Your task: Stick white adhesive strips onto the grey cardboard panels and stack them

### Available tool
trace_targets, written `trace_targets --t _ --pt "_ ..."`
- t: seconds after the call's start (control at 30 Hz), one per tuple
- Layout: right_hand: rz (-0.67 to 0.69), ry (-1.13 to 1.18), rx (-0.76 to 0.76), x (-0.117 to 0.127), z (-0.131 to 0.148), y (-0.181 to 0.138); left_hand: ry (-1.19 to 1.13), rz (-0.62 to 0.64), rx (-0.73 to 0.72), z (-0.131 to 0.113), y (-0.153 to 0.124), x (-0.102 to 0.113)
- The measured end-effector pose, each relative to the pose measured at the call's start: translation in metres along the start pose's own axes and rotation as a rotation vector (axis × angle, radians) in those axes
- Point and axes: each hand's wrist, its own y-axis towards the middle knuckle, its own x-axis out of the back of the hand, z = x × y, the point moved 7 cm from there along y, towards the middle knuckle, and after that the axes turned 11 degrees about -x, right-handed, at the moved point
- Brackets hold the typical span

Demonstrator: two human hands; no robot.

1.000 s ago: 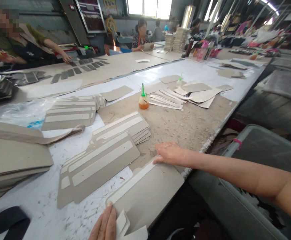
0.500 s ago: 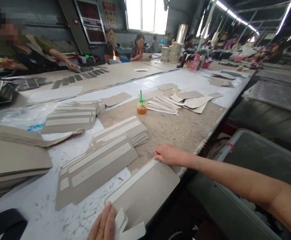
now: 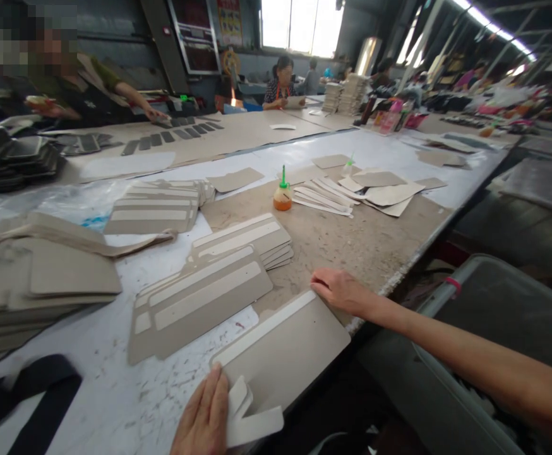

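Beige in my head view, the panel lay along the near edge of the table. The left hand laid straight, unclenched fingers at its left corner; the right hand curled at its far corner; whether it gripped, I couldn't tell.
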Motion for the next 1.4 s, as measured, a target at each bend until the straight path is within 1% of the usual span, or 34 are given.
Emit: trace_targets --t 0.07,0.13,0.2,0.27,0.33,0.43,0.5,0.63,0.73,0.9,1.1,1.27,1.4 --pt "-0.085 0.038 0.116 -0.001 0.005 -0.012 -0.011 0.016 0.089 0.001 0.003 0.006" --pt "-0.176 0.073 0.239 -0.003 0.005 -0.023 -0.036 0.016 0.143 -0.001 0.008 0.011" --pt "-0.215 0.078 0.305 -0.01 0.0 -0.028 -0.099 -0.005 0.184 -0.001 0.011 0.015" --pt "-0.227 0.059 0.331 -0.016 -0.005 -0.03 -0.173 -0.037 0.222 0.001 0.011 0.019" --pt "-0.241 0.037 0.337 -0.018 -0.008 -0.031 -0.225 -0.059 0.246 0.003 0.009 0.021" --pt "-0.259 -0.022 0.318 -0.016 -0.005 -0.037 -0.242 -0.057 0.247 0.004 0.007 0.022" --pt "-0.262 -0.11 0.315 -0.017 0.003 -0.043 -0.227 -0.044 0.237 0.003 0.005 0.02" --pt "-0.258 -0.32 0.306 -0.03 0.023 -0.056 -0.199 -0.03 0.197 -0.001 0.004 0.017" --pt "-0.245 -0.376 0.27 -0.041 0.034 -0.06 -0.202 -0.019 0.178 -0.002 0.005 0.017" --pt "-0.214 -0.368 0.267 -0.051 0.051 -0.061 -0.184 -0.022 0.157 -0.002 0.006 0.019" --pt "-0.219 -0.292 0.295 -0.054 0.073 -0.064 -0.192 -0.035 0.164 -0.002 0.005 0.019" --pt "-0.208 -0.253 0.326 -0.062 0.081 -0.065 -0.199 -0.014 0.181 0.0 0.005 0.02" --pt "-0.219 -0.247 0.331 -0.065 0.086 -0.066 -0.235 -0.03 0.183 0.001 0.004 0.019"
